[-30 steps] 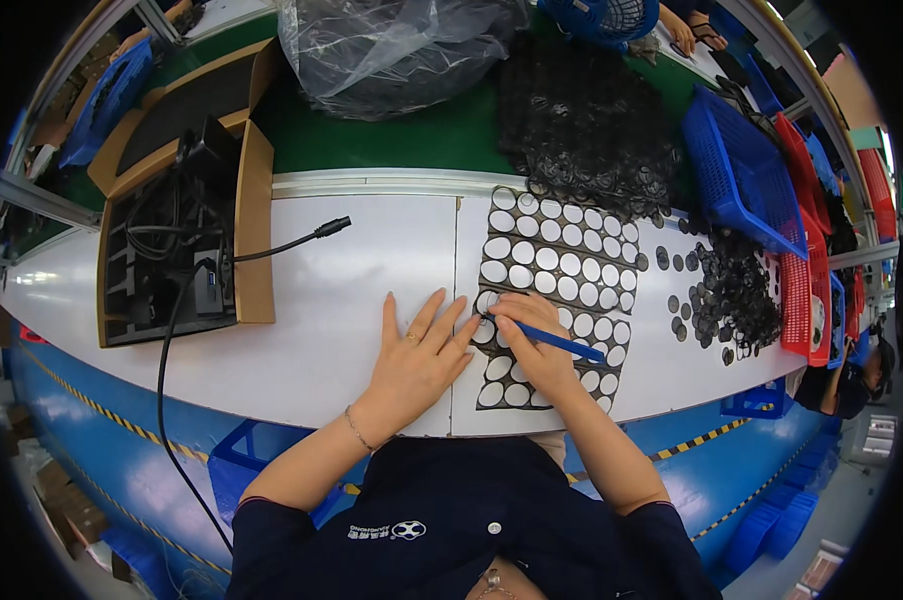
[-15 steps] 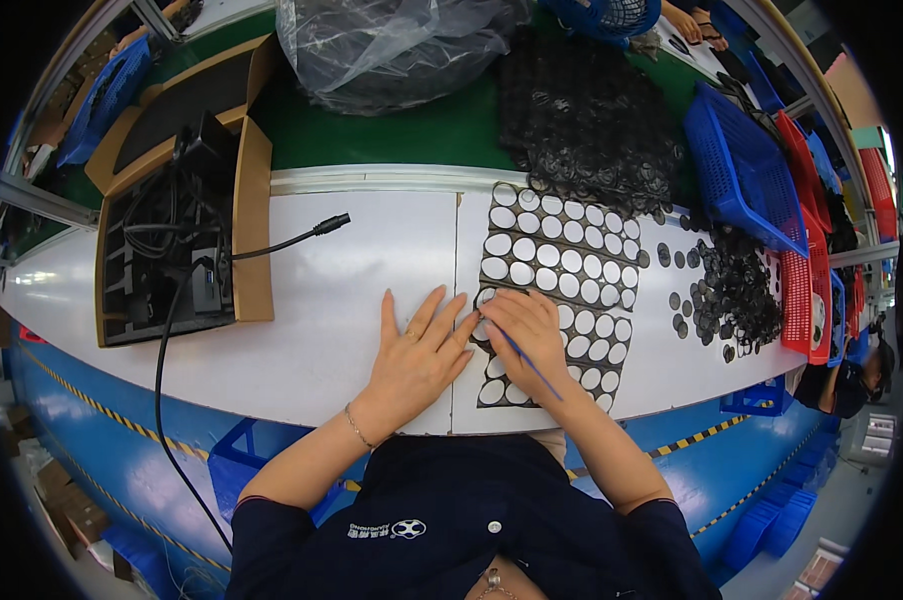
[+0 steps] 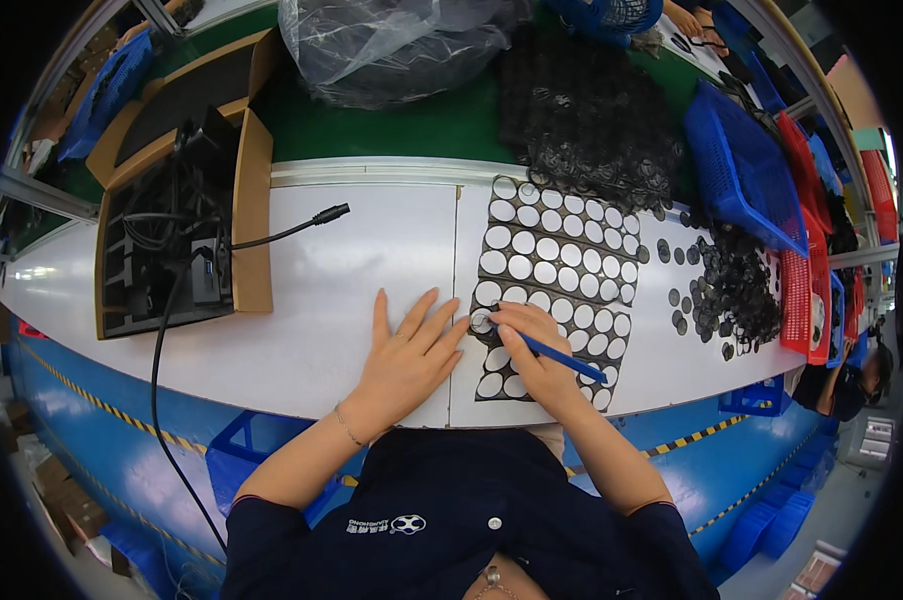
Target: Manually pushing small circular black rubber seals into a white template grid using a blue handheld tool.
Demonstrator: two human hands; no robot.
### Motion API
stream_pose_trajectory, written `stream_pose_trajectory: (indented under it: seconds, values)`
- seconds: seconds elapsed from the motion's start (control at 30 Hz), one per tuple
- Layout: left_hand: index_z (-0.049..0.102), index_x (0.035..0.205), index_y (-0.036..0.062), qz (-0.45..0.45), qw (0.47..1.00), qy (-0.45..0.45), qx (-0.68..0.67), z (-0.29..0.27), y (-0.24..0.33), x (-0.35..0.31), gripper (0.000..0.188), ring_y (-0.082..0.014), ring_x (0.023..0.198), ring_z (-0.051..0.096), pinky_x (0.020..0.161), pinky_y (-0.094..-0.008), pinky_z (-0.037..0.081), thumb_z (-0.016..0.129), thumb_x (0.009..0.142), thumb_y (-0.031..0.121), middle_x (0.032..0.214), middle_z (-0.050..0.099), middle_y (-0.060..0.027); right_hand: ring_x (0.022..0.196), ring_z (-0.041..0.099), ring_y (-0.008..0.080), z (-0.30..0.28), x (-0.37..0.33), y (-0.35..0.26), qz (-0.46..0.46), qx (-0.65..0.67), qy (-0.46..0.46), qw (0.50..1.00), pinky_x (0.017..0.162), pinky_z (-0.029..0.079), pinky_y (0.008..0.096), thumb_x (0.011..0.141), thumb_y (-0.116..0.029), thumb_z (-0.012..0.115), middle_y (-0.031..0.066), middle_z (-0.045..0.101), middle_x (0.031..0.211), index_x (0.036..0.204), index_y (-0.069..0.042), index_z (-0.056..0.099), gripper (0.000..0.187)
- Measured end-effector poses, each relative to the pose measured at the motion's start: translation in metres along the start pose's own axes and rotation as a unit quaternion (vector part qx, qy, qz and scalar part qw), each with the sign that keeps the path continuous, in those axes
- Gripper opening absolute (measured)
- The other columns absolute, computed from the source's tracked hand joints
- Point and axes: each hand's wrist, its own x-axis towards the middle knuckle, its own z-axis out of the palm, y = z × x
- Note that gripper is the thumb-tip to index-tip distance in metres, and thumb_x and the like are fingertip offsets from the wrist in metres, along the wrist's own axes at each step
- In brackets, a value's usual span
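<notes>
My left hand (image 3: pixel 409 355) rests flat on the white table, fingers spread, its index fingertip beside the left edge of a black sheet (image 3: pixel 557 285) with rows of white circles. In my right hand (image 3: pixel 540 350) is a slim blue stick-like tool (image 3: pixel 572 364), its flat end pointing toward the lower right. The tool's working end is at a circle (image 3: pixel 481 321) on the sheet's left edge, partly covered by my fingers. I cannot tell whether that circle is being lifted or pressed.
Loose black discs (image 3: pixel 737 290) lie heaped on the right, by a blue basket (image 3: pixel 747 175) and red baskets (image 3: pixel 810 300). Dark sheets (image 3: pixel 592 125) are piled behind, near a clear plastic bag (image 3: pixel 397 45). A cardboard box (image 3: pixel 254 215) with cables stands left. Another person's hands (image 3: pixel 694 22) show far off.
The blue tool has tilted so its outer end swings rightward and its broader side shows. My right hand has rolled and dropped slightly. The left hand stays nearly in place.
</notes>
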Motion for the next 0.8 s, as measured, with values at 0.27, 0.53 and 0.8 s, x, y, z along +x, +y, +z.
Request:
stream_pose_trajectory:
  seconds: [0.27,0.53,0.8]
  values:
    - [0.069,0.128,0.0177,0.016,0.999,0.018,-0.028,-0.0061,0.0011,-0.0074,0.042,-0.0275,0.14,0.048,0.116,-0.0711,0.018,0.075,0.087,0.022,0.142,0.059,-0.0066,0.121,0.063,0.0236,0.0099,-0.0068,0.003,-0.02,-0.057,-0.012,0.998,0.114,0.033,0.0487,0.098,-0.019,0.066,0.0064,0.074,0.112,0.111,-0.008,0.075,0.02]
    - [0.07,0.127,0.0187,0.017,0.999,0.025,-0.027,-0.0043,0.0004,-0.0085,0.041,-0.0273,0.14,0.048,0.116,-0.0709,0.019,0.075,0.087,0.021,0.142,0.059,-0.007,0.121,0.062,0.0225,0.0094,-0.0048,-0.0009,-0.009,-0.061,-0.023,0.998,0.115,0.031,0.0475,0.098,-0.02,0.067,0.0043,0.075,0.112,0.111,-0.009,0.075,0.02]
    - [0.072,0.124,0.0179,0.038,0.997,0.043,-0.047,-0.0066,-0.0028,-0.0121,0.039,-0.0297,0.135,0.053,0.117,-0.0665,0.022,0.076,0.085,0.018,0.139,0.061,-0.0092,0.119,0.063,0.0228,0.0118,-0.0054,-0.0003,-0.021,-0.085,-0.013,0.996,0.114,0.032,0.048,0.097,-0.019,0.068,0.0051,0.075,0.11,0.111,-0.008,0.075,0.019]
